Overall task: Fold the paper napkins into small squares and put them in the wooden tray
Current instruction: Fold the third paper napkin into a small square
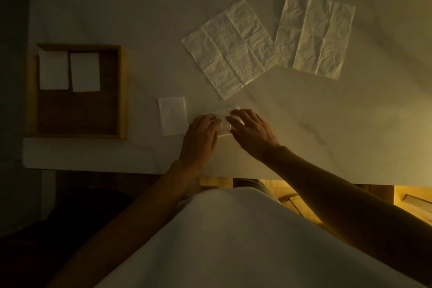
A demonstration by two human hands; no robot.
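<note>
left hand [201, 135] and right hand [251, 131] press flat, fingers spread, on a seemingly half-folded napkin [225, 121] near the desk's [327, 124] front edge; 2 folded squares [69, 70] lie in the wooden tray [122, 91]

Bare table [145, 30] btwn tray [124, 91], napkins [230, 47]

Your left hand [201, 138] and right hand [252, 132] cover most of the napkin [225, 121] you are pressing. Your arms run off the bottom edge.
</note>
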